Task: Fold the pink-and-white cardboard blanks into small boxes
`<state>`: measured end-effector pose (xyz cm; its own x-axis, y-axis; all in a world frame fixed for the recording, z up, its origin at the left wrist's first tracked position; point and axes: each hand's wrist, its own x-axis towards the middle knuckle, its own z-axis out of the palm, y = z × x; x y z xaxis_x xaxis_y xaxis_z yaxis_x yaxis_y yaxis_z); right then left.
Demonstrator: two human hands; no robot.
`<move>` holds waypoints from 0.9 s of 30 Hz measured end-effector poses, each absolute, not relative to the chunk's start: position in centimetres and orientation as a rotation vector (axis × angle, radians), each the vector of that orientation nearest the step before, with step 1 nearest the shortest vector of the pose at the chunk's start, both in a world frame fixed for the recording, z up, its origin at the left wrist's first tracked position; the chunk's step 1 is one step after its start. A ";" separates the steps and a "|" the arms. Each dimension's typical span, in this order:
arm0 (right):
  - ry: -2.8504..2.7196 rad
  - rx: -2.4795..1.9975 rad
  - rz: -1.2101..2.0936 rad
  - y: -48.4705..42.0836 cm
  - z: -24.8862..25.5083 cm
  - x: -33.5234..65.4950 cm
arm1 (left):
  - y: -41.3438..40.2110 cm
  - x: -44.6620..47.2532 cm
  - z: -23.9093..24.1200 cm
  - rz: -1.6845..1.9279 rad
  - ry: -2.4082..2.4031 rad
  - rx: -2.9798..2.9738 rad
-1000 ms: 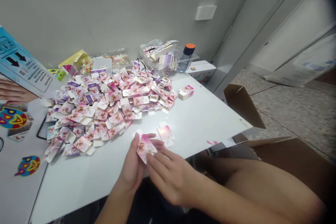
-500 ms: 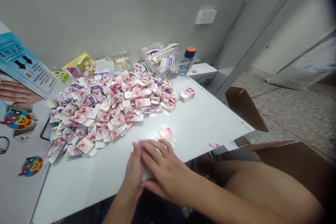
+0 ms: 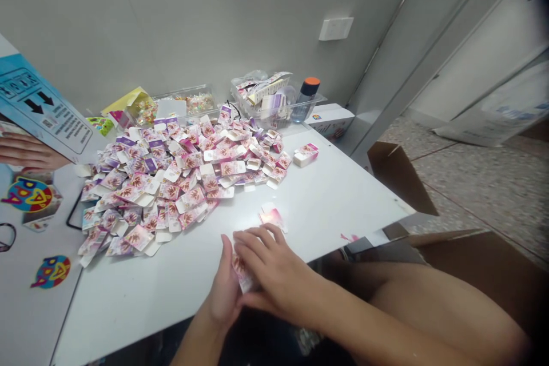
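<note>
Between my hands, over the table's front edge, is a small printed cardboard box [image 3: 242, 275] with a pink and white hand picture. My left hand [image 3: 225, 291] cradles it from the left with the thumb up along its side. My right hand [image 3: 272, 263] closes over it from the right, fingers bent across its top and hiding part of it. Just beyond my right fingers lies a pink and white flat carton piece [image 3: 273, 217]. A large heap of similar small boxes [image 3: 184, 177], some with flaps up, covers the left and middle of the white table [image 3: 343, 194].
Clear trays [image 3: 274, 108] with papers and beads stand along the wall, beside an orange-capped bottle [image 3: 307, 97]. A small box stack [image 3: 306, 154] sits right of the heap. A large printed carton [image 3: 47, 108] stands left. Open brown cartons [image 3: 480, 274] are on the right.
Both hands have shifted slightly right with the box, and the gap between them has widened, showing more of its printed face. The heap has not moved.
</note>
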<state>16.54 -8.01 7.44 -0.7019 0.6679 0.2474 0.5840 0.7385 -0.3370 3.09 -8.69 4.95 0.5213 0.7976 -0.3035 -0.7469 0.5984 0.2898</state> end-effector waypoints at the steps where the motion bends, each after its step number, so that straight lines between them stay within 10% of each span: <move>1: -2.580 -0.959 0.324 -8.0 7.3 16.6 | -8.6 3.2 5.0 0.922 0.451 0.119; 27: -2.314 -1.070 0.835 -8.1 7.5 16.2 | -8.5 2.9 4.3 0.981 1.225 0.671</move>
<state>16.23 -8.10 7.55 -0.5947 0.7905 0.1467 0.5147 0.5146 -0.6858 2.95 -8.46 4.28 0.0397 0.8901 -0.4541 -0.2491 0.4489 0.8582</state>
